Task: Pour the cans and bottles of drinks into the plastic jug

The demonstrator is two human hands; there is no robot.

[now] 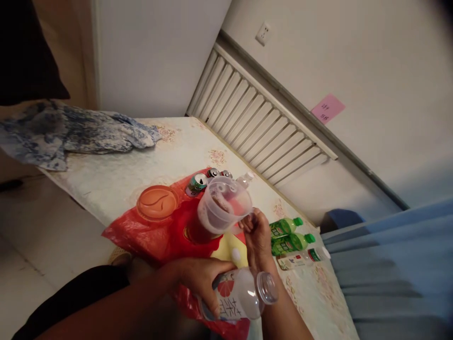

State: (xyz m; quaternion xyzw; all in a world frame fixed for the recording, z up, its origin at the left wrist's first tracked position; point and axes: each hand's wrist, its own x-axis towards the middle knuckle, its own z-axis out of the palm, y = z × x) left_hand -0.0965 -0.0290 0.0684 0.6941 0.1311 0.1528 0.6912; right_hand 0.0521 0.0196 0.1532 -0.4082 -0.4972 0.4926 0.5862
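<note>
Left hand (203, 283) clamped around bottle (240, 293), right hand (257, 231) farther forward, gripping pitcher (213, 218) at one side

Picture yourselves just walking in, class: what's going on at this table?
A person's left hand holds a clear, uncapped bottle. The right hand is at the side of a translucent pitcher with dark liquid inside, seemingly steadying it. An orange lid lies apart from the pitcher on red plastic. Green-capped bottles are to the right.
</note>
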